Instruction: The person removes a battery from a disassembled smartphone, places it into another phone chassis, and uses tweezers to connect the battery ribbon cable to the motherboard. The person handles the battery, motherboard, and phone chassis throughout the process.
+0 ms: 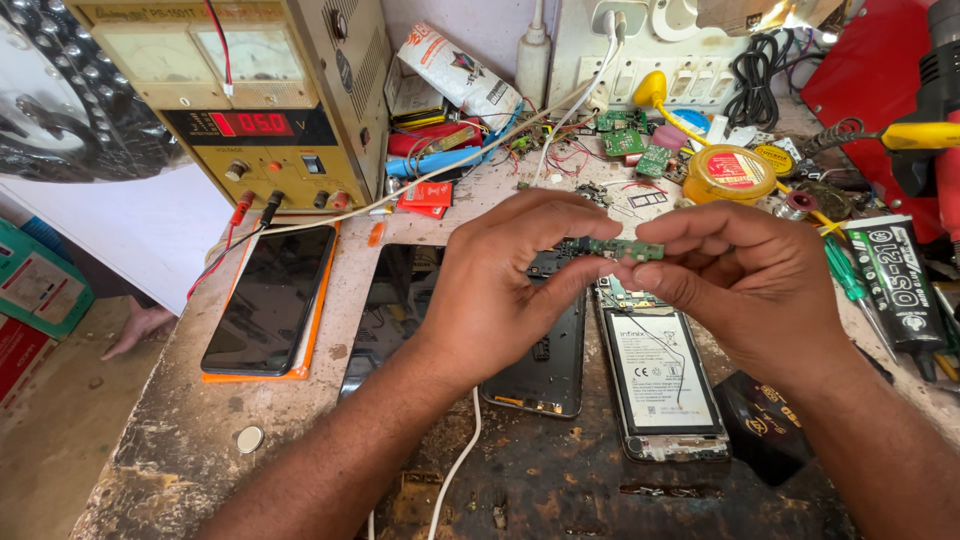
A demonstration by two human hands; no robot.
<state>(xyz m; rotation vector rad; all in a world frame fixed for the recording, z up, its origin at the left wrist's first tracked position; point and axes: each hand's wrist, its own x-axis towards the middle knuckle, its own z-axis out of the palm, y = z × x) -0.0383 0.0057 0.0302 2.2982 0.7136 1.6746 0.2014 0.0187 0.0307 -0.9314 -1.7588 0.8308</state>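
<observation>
Left hand (500, 290): pinching the left end of the small green circuit board (622, 247).
Right hand (745, 290): pinching its right end.
Board: lying crosswise between both hands, hovering just above the opened phone (665, 385).

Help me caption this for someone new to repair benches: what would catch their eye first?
First, the two hands at the centre: the left hand and right hand pinch a small green circuit board between their fingertips. Just beneath lies an opened phone showing its white battery. At the upper left stands a beige power supply with a glowing red readout.
</observation>
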